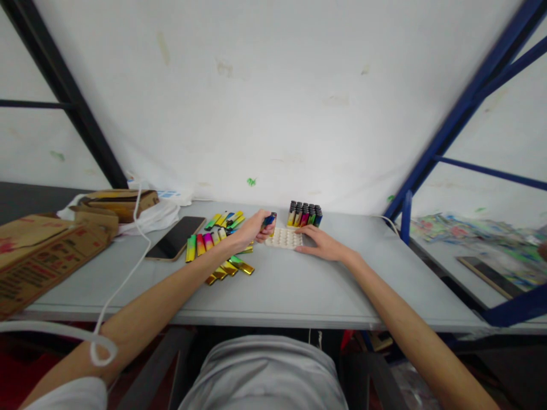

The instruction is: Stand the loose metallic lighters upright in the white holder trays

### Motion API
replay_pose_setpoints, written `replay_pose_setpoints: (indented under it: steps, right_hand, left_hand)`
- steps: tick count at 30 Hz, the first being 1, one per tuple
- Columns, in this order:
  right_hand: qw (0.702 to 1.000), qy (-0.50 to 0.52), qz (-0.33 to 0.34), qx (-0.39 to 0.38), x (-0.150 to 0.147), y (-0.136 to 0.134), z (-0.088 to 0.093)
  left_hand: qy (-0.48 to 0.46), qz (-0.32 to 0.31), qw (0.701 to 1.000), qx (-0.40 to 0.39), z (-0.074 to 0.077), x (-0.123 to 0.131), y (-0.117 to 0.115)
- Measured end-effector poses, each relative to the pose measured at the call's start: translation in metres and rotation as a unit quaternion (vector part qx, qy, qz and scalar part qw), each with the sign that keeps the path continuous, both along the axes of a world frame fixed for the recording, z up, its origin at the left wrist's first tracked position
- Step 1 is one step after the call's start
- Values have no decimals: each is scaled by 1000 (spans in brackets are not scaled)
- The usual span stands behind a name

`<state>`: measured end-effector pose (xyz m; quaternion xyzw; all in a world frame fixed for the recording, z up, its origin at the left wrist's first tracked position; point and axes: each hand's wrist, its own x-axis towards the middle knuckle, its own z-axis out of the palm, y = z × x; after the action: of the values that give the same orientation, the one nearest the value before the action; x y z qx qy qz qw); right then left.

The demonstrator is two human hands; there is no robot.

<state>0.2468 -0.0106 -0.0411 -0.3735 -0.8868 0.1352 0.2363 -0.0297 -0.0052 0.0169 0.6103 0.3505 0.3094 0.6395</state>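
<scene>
My left hand (258,227) is closed round a blue lighter (269,218) at the left end of a white tray with rows of small holes (282,238). A yellow piece shows just below the fingers; whether it is a second lighter I cannot tell. My right hand (318,244) grips the tray's right end, fingers at the far corner and thumb at the near one. Behind the tray stands a block of upright lighters (305,214) with black tops. Left of my left hand, several loose shiny lighters (200,245) lie in rows, partly hidden by my forearm.
A dark phone (176,237) lies left of the loose lighters. Cardboard boxes (47,250) and a white cable (128,276) occupy the table's left side. Blue frame bars (448,136) rise at the right, with a pile of plastic wrappers (474,233) beyond them. A white wall closes the back.
</scene>
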Motion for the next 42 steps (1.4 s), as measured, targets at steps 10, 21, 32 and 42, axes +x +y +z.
replay_pose_setpoints:
  steps: [10, 21, 32, 42]
  right_hand:
    - [1000, 5, 0, 1, 0, 0, -1]
    - [1000, -2, -3, -3, 1, 0, 0]
    - [1000, -7, 5, 2, 2, 0, 0]
    - [1000, -1, 5, 5, 0, 0, 1]
  left_hand:
    - [1, 9, 1000, 16, -13, -3, 14]
    - [-86, -19, 990, 112, 13, -12, 1]
    - [160, 9, 923, 349, 17, -29, 8]
    - [259, 10, 858, 444, 4, -31, 16]
